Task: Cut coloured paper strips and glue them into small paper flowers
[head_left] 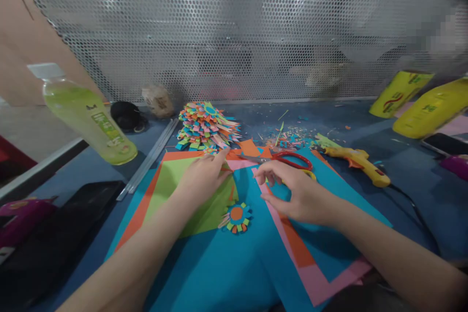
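My left hand [204, 178] reaches over a light green sheet [204, 219], index finger and thumb apart, near small orange paper pieces [249, 147]. Whether its fingertips touch a piece is unclear. My right hand [288, 190] hovers above the coloured sheets, fingers loosely curled, thumb apart, nothing visible in its grasp. Just beyond it lie red-handled scissors [303, 157], blades pointing left; a bit of yellow handle shows behind the hand. A paper flower [237, 213] with an orange centre and multicoloured tabs lies between my hands on a blue sheet [219, 273].
A pile of fringed paper flowers [206, 124] stands at the back, beside paper scraps [292, 137]. To the right are a yellow glue gun [356, 161] with cord and yellow containers [400, 92]. On the left are a drink bottle [87, 117], clear sticks [149, 158] and a black object [69, 234].
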Tool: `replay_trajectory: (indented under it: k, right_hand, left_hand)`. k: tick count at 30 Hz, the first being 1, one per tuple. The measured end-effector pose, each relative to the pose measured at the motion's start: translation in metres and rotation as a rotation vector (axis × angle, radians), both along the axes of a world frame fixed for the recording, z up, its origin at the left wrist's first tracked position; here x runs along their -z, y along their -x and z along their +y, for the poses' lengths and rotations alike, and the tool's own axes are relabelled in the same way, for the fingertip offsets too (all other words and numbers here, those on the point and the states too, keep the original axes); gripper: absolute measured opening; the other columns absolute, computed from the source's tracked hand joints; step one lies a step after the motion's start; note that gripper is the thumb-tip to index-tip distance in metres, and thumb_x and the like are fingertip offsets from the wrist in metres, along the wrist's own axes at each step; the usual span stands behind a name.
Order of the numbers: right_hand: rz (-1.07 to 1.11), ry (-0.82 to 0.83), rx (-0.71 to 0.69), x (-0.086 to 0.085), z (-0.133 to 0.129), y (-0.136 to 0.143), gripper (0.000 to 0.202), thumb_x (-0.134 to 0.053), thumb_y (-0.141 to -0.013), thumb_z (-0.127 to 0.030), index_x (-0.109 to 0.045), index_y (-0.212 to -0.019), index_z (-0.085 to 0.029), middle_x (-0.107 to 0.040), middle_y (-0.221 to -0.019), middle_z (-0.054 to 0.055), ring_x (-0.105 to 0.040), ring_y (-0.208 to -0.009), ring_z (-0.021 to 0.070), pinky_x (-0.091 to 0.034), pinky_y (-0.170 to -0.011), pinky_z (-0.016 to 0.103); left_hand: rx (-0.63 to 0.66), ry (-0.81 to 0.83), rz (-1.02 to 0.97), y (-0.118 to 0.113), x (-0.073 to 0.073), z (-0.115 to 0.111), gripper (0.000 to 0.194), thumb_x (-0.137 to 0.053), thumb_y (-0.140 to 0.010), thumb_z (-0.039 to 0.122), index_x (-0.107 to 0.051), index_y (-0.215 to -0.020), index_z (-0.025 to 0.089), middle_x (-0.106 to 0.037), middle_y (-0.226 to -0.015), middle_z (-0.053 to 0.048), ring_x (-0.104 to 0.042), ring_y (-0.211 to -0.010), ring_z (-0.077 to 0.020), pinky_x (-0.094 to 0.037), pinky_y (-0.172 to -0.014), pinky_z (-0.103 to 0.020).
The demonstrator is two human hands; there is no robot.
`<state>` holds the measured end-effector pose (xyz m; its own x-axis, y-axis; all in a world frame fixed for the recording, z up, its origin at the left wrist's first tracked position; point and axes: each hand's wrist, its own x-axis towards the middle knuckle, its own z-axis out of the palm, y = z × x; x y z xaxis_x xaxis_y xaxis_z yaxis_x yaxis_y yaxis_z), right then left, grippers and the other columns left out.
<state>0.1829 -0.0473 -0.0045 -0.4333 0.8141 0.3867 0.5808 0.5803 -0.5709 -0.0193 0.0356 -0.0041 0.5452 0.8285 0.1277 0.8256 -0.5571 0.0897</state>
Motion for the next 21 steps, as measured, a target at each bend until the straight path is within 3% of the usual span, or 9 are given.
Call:
replay_trajectory:
  k: [4,7,16,21]
  right_hand:
    - [-0.177,-0.058,-0.183,0.004,-0.003,0.007,0.042,-0.062,-0.078,-0.032,-0.047,-0.114,-0.016,-0.057,-0.109,0.009,-0.05,-0.102,0.0206,-0.043,-0.086,0.035]
    - [-0.265,-0.139,-0.226,0.011,-0.005,0.015,0.055,-0.063,-0.076,-0.04,-0.045,-0.12,-0.012,-0.057,-0.114,0.013,-0.049,-0.106,0.0249,-0.041,-0.09,0.041]
    - [-0.273,-0.315,-0.231,0.024,-0.003,0.028,0.032,-0.055,-0.083,-0.029,-0.053,-0.109,-0.01,-0.063,-0.097,0.013,-0.057,-0.094,0.0225,-0.048,-0.08,0.037]
    - [-0.243,-0.319,-0.209,0.023,-0.003,0.026,0.03,-0.054,-0.084,-0.026,-0.052,-0.109,-0.01,-0.064,-0.1,0.012,-0.058,-0.094,0.0221,-0.048,-0.083,0.036]
  left_hand:
    - [0.017,-0.037,0.053,-0.002,-0.002,0.002,0.043,-0.038,-0.088,0.024,-0.038,-0.13,0.014,-0.065,-0.103,-0.016,-0.059,-0.102,-0.0264,-0.046,-0.081,-0.037]
    - [0.024,-0.052,0.074,-0.003,0.001,0.003,0.041,-0.037,-0.088,0.023,-0.042,-0.128,0.014,-0.066,-0.098,-0.015,-0.06,-0.098,-0.0262,-0.046,-0.079,-0.036]
    - [0.024,-0.067,0.012,-0.001,0.007,0.008,0.033,-0.031,-0.088,0.019,-0.053,-0.112,0.018,-0.065,-0.091,-0.012,-0.059,-0.098,-0.0251,-0.045,-0.081,-0.035]
    - [-0.002,-0.05,-0.078,0.001,0.013,0.01,0.035,-0.042,-0.085,0.028,-0.046,-0.119,0.019,-0.065,-0.095,-0.01,-0.058,-0.098,-0.024,-0.046,-0.079,-0.033]
